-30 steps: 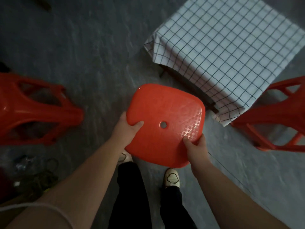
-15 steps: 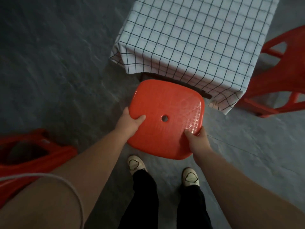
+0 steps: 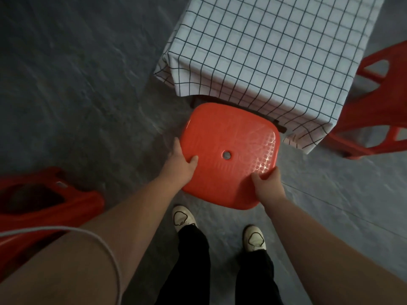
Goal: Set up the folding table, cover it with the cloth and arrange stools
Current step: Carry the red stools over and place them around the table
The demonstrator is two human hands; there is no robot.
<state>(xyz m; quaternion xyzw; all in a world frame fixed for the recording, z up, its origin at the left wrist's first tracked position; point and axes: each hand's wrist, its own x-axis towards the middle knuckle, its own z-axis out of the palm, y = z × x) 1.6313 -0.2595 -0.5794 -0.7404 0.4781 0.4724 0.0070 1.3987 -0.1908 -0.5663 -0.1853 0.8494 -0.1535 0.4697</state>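
The left hand [image 3: 179, 167] and right hand [image 3: 267, 186] gripped opposite edges of a red stool seat [image 3: 229, 155], thumbs on top, just before the near corner of the checked tablecloth [image 3: 264, 51]. Beyond that cloth's right side stood another red stool [image 3: 374, 119].

no readable text, labels, brands or numbers anywhere, nothing legible on any surface in view

Probably a plain, dim indoor room, home or simple eating spot, not clear which. Bare grey stone-like floor [image 3: 88, 89]; small table under a white checked cloth [image 3: 275, 58]; cheap red plastic stools [image 3: 229, 155] gathered round it, one [image 3: 44, 201] lying on its side at left, another [image 3: 378, 111] at right.
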